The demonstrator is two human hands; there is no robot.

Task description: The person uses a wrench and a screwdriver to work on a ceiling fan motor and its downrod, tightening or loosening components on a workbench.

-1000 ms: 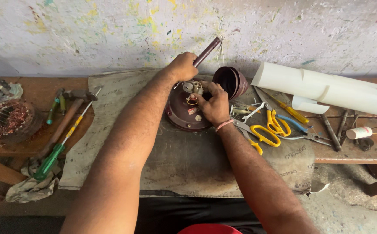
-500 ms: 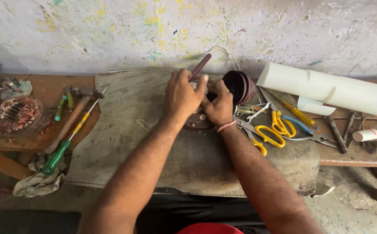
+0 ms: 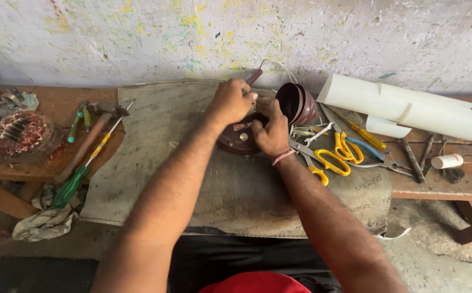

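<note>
Hands at work on a dark maroon round motor housing (image 3: 236,142), which is laid on a worn grey mat (image 3: 236,190) spread over the wooden counter (image 3: 51,165), close to the paint-flecked wall. The left hand (image 3: 230,101) is closed around a maroon-handled tool (image 3: 254,76), whose handle is seen projecting above the knuckles toward the wall. The right hand (image 3: 271,133) is curled on the upper part of the housing, its fingers pressed against the centre; exactly what is pinched there is hidden. The two hands are held close together, nearly touching. Just beside the right hand, toward the wall, a dark maroon cup-shaped cover (image 3: 296,103) is tipped on its side with its mouth turned to the hands. To the right of the housing, yellow-handled scissors (image 3: 333,160) are laid on the mat among pliers and a yellow-handled screwdriver (image 3: 363,134). Further right, white curved plastic sheets (image 3: 409,106) are rested against the wall, and a small white spool (image 3: 446,161) is seen near the counter's edge. At the left, well apart from the hands, a green-handled screwdriver (image 3: 76,179), a wooden-handled hammer (image 3: 92,135) and a copper-wound stator (image 3: 16,133) are placed on the counter.
</note>
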